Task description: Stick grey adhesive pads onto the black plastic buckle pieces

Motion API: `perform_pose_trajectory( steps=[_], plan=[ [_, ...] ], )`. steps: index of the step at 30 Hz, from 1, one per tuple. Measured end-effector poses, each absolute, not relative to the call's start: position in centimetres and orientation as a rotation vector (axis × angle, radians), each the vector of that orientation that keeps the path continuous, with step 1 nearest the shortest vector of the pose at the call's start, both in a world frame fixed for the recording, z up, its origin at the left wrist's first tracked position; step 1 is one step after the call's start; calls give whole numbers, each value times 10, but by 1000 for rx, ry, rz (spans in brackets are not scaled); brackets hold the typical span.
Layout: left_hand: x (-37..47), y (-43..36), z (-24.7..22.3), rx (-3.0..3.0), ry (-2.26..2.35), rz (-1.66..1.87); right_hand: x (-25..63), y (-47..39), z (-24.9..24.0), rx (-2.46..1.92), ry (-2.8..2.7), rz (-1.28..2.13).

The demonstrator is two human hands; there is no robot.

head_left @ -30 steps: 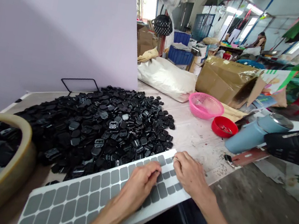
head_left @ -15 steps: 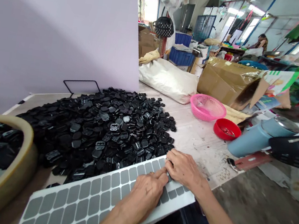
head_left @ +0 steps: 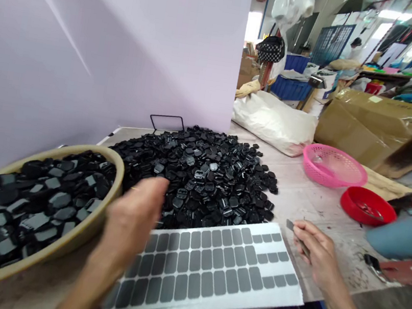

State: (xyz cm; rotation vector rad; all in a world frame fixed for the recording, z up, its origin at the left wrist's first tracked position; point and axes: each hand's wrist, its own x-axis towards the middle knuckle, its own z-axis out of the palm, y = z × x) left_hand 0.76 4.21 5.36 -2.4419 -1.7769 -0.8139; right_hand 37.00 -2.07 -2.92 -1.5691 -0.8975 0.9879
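- Grey rounded stickers [head_left: 206, 284] cover a white sheet [head_left: 214, 303], long axis left to right; the right hand [head_left: 311, 242] is just beside its right end, pinching a thin flat strip [head_left: 290, 224].
- Left hand [head_left: 135, 211]: blurred, cannot tell its grip; near the smooth yellowish tub [head_left: 119, 173] and glossy black pieces [head_left: 222, 172].

The left hand [head_left: 133, 213] has swung to left of centre; the right hand [head_left: 318, 251] has left the sheet [head_left: 213, 264] for lower right, a grey piece [head_left: 290, 224] now showing in its grip.

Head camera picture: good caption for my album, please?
Blurred left hand, right hand holding a thin strip, grey-patterned sheet, heaped black pieces.
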Motion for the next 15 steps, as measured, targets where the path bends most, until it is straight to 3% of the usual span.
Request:
perform_pose_trajectory(
  steps=[2,5,10,15],
  plan=[
    [-34,52,75,-1987,-1958,-611,373,-31,-32,-1565,-710,1025],
    [-60,60,91,-1786,-1947,-481,368,-39,-32,-1570,-598,1024],
    [-15,67,57,-2305,-1795,-643,350,-42,-30,-1526,-606,1103],
    [31,83,9,-2611,-1810,-383,355,-53,-43,-1666,-677,1028]
  ],
)
